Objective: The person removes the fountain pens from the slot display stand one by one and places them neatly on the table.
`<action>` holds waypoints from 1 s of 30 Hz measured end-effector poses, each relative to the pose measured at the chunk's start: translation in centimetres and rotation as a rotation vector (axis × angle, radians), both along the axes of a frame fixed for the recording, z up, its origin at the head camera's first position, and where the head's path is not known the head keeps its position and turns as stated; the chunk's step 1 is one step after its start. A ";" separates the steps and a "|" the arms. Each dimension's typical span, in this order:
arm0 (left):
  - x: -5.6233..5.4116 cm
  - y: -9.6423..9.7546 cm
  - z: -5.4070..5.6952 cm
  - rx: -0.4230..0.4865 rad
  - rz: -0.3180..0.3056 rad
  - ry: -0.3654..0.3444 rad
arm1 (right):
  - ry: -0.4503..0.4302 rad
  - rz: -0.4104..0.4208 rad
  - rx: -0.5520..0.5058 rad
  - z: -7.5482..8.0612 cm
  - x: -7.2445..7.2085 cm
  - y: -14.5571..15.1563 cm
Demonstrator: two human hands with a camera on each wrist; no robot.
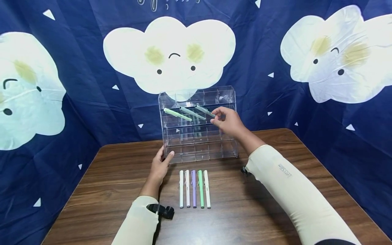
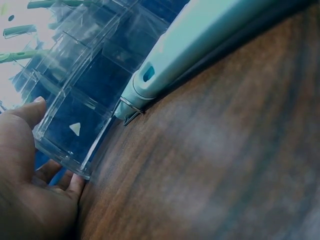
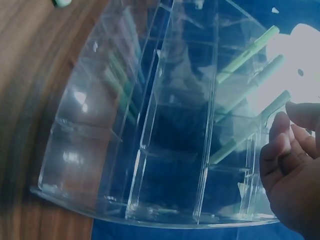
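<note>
A clear acrylic pen organizer [image 1: 200,148] with rows of small compartments stands on the table. My left hand [image 1: 160,166] grips its lower left corner, thumb at the front edge and fingers round behind, as the left wrist view also shows. Three pens lean parallel in one upper row: a light green pen [image 1: 177,114], a grey-green pen [image 1: 192,112] and another grey-green pen [image 1: 202,110] to the right. My right hand [image 1: 227,120] pinches this rightmost pen [image 3: 250,127] between thumb and forefinger, covering its lower end in the head view.
Several capped pens lie side by side before the organizer: white, pinkish, a purple pen [image 1: 194,189], a green pen [image 1: 200,189] and cream. One pale pen [image 2: 175,55] looms large in the left wrist view. Behind the wooden table [image 1: 122,183] hangs a blue cloud-print cloth [image 1: 257,102].
</note>
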State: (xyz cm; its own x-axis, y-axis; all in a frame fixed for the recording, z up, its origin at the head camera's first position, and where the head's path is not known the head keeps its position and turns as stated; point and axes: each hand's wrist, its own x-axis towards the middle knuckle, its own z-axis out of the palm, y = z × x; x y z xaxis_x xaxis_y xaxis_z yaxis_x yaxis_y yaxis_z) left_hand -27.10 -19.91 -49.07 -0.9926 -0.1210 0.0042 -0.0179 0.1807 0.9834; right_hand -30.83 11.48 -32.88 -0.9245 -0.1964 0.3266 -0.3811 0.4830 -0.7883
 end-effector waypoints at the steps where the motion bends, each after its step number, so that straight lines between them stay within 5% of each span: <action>1: 0.0 0.0 0.0 0.002 -0.001 -0.003 | 0.013 -0.016 0.010 0.1 -0.3 0.0; 14: -0.3 0.0 -0.1 0.009 0.009 0.006 | 0.105 -0.097 -0.001 -1.0 -2.9 -1.0; 30: -0.2 -0.1 -0.2 0.008 -0.002 0.009 | -0.029 -0.155 0.079 -0.3 -4.4 -2.1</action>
